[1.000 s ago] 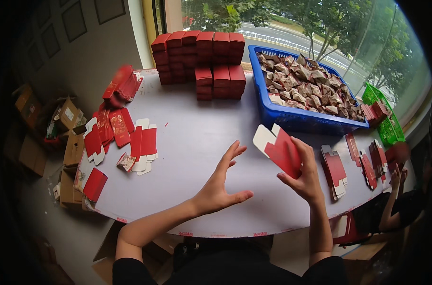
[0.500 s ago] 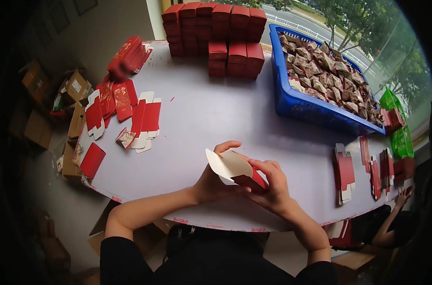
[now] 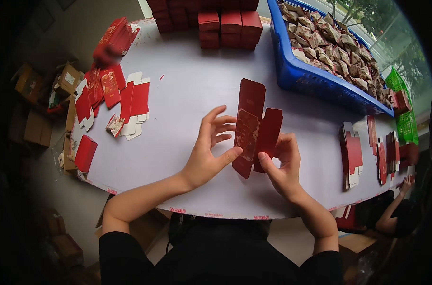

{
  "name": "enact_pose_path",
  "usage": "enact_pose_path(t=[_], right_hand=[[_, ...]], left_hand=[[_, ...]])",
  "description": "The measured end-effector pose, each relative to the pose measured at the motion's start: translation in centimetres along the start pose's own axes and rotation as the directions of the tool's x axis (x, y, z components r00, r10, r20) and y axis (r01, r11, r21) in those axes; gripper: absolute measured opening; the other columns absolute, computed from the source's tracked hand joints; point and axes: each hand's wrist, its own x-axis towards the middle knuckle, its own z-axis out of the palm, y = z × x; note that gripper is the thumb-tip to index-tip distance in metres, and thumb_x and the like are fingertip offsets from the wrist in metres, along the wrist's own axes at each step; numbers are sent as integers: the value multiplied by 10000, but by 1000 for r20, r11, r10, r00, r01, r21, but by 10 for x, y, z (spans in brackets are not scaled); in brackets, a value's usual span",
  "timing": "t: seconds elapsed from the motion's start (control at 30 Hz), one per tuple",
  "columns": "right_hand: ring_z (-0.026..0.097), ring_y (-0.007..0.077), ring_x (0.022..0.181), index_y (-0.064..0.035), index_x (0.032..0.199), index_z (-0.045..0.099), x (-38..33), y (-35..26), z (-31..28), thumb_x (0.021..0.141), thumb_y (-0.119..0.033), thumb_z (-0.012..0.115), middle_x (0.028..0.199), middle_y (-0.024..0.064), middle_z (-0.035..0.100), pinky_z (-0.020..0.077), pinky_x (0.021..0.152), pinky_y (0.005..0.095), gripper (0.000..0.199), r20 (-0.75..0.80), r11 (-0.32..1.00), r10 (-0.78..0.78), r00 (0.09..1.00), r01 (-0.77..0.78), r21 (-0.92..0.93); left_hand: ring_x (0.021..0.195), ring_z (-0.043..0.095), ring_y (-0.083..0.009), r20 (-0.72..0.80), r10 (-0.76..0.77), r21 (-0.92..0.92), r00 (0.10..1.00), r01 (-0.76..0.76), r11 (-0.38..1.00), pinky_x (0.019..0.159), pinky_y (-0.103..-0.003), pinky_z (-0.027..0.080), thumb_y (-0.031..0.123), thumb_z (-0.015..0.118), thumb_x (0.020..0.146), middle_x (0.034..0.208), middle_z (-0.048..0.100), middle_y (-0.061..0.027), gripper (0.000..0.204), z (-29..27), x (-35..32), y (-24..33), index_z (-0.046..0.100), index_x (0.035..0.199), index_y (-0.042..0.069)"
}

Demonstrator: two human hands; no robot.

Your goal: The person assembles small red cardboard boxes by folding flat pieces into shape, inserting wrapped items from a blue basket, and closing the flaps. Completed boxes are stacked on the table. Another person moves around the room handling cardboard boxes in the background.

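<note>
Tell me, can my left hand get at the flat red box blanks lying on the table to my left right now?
Probably yes. The left hand only steadies the red box blank with its thumb, and bare table lies between it and the flat blanks.

— How do the arms lie?
— Both bare forearms rise from the lower edge, black sleeves at the elbows, converging toward the middle.
— The left hand (image 3: pixel 208 153)?
— Open, fingers spread and pointing up-right, thumb stretched out to the right.
— And the right hand (image 3: pixel 283 164)?
— Palm turned toward the left hand, thumb raised, fingers curled behind.
</note>
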Motion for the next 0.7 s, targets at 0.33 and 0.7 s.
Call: enact_pose_path(t=[0.33,0.7], right_hand=[[484,247,907,-35,1120,507,1,-6,-2,648,-44,689,1021,118,481,411,803,346,506,93,829,-377,921,381,-409],[470,179,1065,-55,1161,400,5,-9,-11,731,-310,705,1116,77,500,369,912,336,586,399,756,233,887,-423,499]], left_hand=[[1181,402,-223,113,-222,-225,968,243,944,972,-351,354,251,617,835,1255,374,-156,768,8,-9,16,86,1342,25],[1188,395,-325,271,-149,-70,951,174,982,994,-410,319,267,530,856,1301,334,-195,776,6,-10,3,-13,1384,95]])
